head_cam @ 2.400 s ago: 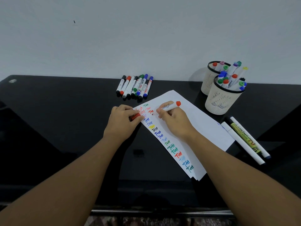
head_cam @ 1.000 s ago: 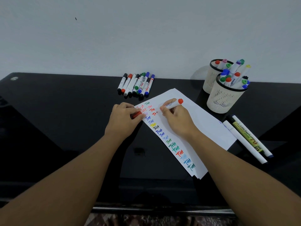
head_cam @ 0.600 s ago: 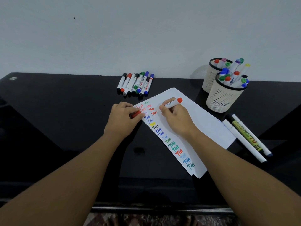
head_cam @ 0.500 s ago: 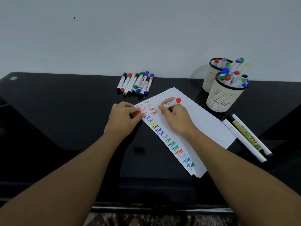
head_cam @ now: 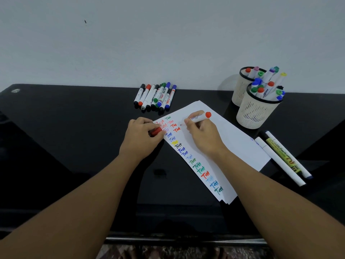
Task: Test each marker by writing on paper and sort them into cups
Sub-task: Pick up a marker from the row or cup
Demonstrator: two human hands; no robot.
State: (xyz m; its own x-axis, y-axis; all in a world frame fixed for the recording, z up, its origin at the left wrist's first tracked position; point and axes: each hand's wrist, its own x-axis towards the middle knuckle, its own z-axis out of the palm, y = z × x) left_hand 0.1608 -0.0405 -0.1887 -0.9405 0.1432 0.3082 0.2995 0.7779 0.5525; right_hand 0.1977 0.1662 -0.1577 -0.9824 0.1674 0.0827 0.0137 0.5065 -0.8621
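Note:
My right hand (head_cam: pixel 203 136) grips a white marker with a red end (head_cam: pixel 200 117), tip down on the white paper (head_cam: pixel 235 141) beside a column of coloured "Test" words. My left hand (head_cam: pixel 141 140) rests on the paper's left edge and holds the red cap (head_cam: pixel 155 131) between its fingers. A row of several capped markers (head_cam: pixel 155 96) lies behind the paper near the wall. Two cream mesh cups stand at the right: the near cup (head_cam: pixel 256 113) and the far cup (head_cam: pixel 240 88), both holding several markers.
Three markers (head_cam: pixel 283 157) lie side by side on the black table (head_cam: pixel 65 128) to the right of the paper, below the cups. The white wall rises right behind the table. The table's front edge runs along the bottom of the view.
My right hand has shifted the marker tip slightly up and right on the paper, to a new spot beside the red words. My left hand has stayed put with the cap.

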